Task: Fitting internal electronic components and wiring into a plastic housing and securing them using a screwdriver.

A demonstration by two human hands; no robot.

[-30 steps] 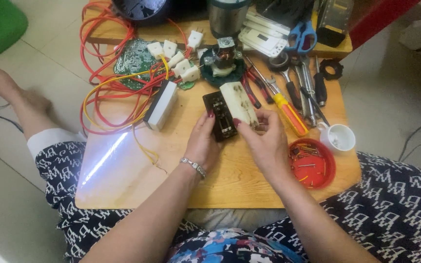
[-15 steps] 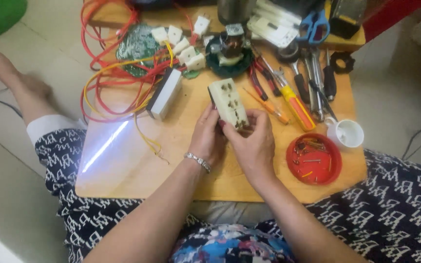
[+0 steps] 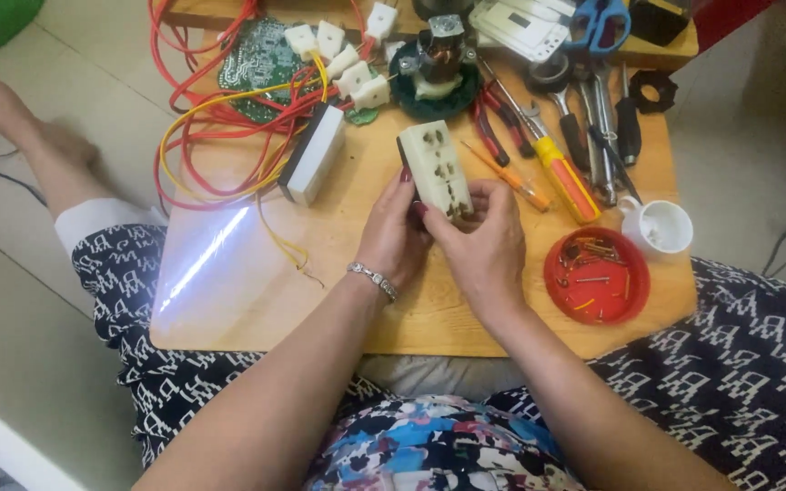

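Note:
A cream power strip socket block with several outlet holes is held above the wooden table. Both hands grip its near end. My left hand, with a bracelet on the wrist, clasps the left side and back of the block. My right hand closes around the lower right part, thumb on the face. The block's far end tilts up and away from me. Its dark back half is hidden behind the cream face.
Red and yellow wires, a green circuit board and white connectors lie at the back left. A white box lies near them. Screwdrivers, pliers and wrenches lie at the right, with a white cup and red lid of screws.
The cream and dark halves lay side by side on the table; now both hands hold them together as one block, lifted off the table. The camera has tilted nearer.

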